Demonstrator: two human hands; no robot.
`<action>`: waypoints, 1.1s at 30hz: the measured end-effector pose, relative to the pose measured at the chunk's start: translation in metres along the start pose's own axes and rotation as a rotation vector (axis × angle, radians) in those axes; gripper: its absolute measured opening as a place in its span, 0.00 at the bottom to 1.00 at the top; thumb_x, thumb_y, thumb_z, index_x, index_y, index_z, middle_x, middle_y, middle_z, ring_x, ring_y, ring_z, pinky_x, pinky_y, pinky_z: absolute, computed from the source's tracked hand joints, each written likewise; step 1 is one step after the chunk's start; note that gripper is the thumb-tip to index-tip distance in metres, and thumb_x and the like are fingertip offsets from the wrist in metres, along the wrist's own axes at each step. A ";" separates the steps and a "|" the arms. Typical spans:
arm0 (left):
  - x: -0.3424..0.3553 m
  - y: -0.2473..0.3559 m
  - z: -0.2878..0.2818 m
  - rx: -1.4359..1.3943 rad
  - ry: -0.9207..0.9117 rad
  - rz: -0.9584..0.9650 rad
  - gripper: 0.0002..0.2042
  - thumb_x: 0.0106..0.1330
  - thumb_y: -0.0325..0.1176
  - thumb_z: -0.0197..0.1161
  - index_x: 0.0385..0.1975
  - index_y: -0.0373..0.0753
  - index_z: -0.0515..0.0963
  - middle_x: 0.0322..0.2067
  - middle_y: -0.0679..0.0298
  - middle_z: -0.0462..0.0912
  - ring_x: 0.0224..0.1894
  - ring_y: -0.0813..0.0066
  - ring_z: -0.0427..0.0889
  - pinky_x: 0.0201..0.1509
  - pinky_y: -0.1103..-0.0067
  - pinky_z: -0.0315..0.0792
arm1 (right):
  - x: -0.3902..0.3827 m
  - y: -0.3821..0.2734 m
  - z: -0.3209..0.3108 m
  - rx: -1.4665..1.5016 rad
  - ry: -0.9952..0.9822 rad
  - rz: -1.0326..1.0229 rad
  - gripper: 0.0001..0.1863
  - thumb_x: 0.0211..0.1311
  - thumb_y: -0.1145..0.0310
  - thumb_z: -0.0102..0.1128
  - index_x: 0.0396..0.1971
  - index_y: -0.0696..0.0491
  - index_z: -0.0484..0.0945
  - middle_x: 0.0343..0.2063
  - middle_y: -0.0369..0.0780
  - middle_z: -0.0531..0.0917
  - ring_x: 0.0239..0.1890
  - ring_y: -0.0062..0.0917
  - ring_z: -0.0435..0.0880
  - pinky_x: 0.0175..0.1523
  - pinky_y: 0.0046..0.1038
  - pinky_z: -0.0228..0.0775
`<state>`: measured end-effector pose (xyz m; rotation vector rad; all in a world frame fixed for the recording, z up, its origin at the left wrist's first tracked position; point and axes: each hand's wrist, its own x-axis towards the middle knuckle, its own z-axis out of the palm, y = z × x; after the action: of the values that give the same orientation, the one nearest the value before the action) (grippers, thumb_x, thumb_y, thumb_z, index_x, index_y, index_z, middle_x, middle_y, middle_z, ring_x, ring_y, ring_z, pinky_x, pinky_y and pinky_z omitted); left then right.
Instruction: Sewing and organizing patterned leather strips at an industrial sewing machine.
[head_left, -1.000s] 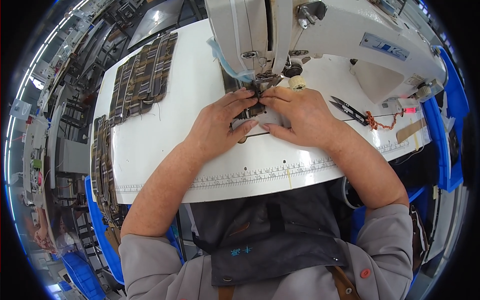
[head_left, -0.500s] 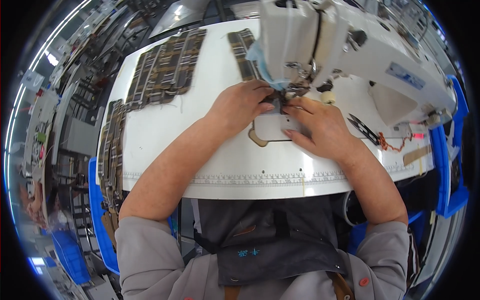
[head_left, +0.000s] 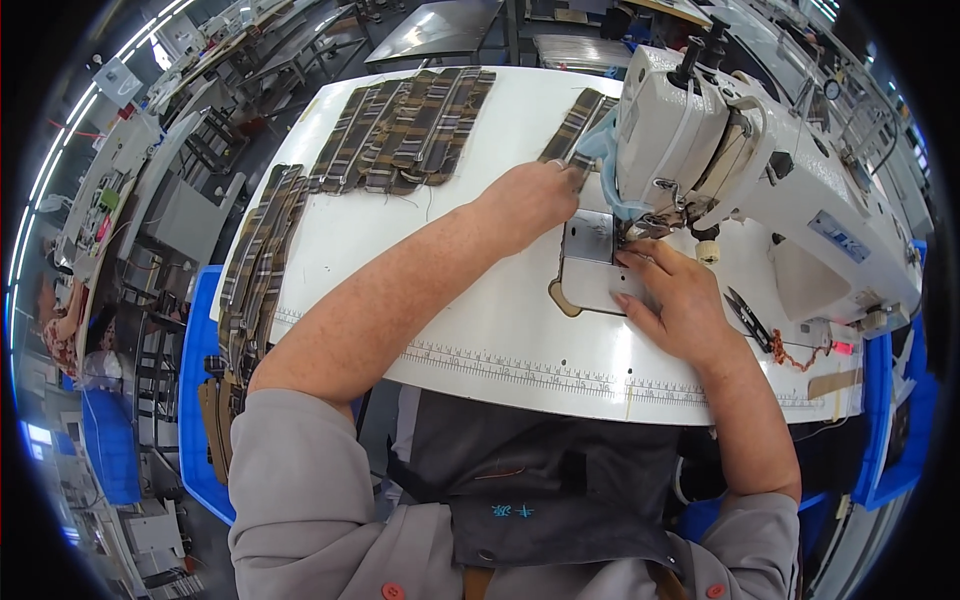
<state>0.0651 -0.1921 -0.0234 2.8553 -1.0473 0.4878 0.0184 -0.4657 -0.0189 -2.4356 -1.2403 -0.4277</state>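
Note:
My left hand (head_left: 535,205) is closed at the near end of a brown plaid fabric strip (head_left: 582,120), left of the sewing machine (head_left: 670,140); its fingertips are partly hidden. My right hand (head_left: 680,300) rests beside the presser foot, its fingertips close to the foot and its thumb spread apart over the metal needle plate (head_left: 590,270). No cloth is visible in its fingers. A light blue cloth (head_left: 603,160) hangs on the left side of the machine head.
Plaid pieces (head_left: 400,130) lie at the back left of the white table (head_left: 480,300), with more plaid strips (head_left: 262,250) over its left edge. Black thread snips (head_left: 748,318) with an orange cord (head_left: 795,355) lie at right. Blue bins (head_left: 205,400) flank the table.
My left hand has moved away from the presser foot, back and left to the plaid strip. My right hand stays beside the foot. The whole view has shifted.

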 end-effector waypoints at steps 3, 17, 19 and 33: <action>-0.011 -0.024 -0.005 0.458 0.022 0.237 0.07 0.56 0.24 0.64 0.33 0.35 0.86 0.43 0.60 0.81 0.51 0.66 0.80 0.56 0.73 0.76 | -0.002 0.000 0.000 -0.009 -0.004 -0.016 0.23 0.60 0.59 0.69 0.52 0.56 0.83 0.49 0.39 0.83 0.43 0.35 0.86 0.41 0.35 0.79; -0.126 -0.101 -0.055 -0.430 0.233 -0.599 0.28 0.57 0.25 0.65 0.60 0.52 0.82 0.62 0.64 0.82 0.53 0.70 0.82 0.49 0.74 0.76 | 0.000 -0.004 0.000 0.043 -0.018 0.008 0.22 0.59 0.62 0.69 0.52 0.56 0.82 0.52 0.42 0.82 0.47 0.38 0.86 0.49 0.36 0.79; -0.148 -0.107 -0.070 -0.195 0.259 -0.790 0.23 0.59 0.28 0.67 0.57 0.48 0.84 0.55 0.60 0.86 0.48 0.67 0.86 0.50 0.75 0.77 | -0.001 -0.003 0.001 0.049 0.001 -0.006 0.22 0.58 0.64 0.70 0.51 0.57 0.82 0.52 0.43 0.82 0.47 0.40 0.86 0.50 0.37 0.79; -0.284 -0.176 -0.092 0.147 0.087 -1.418 0.42 0.49 0.60 0.80 0.62 0.41 0.79 0.55 0.54 0.85 0.57 0.56 0.83 0.63 0.67 0.74 | 0.002 -0.006 0.002 0.046 0.008 0.020 0.22 0.56 0.67 0.69 0.51 0.58 0.81 0.51 0.45 0.82 0.48 0.43 0.85 0.52 0.38 0.77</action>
<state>-0.0515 0.1341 -0.0163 2.7467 1.0707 0.4783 0.0146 -0.4600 -0.0185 -2.4036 -1.2083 -0.3989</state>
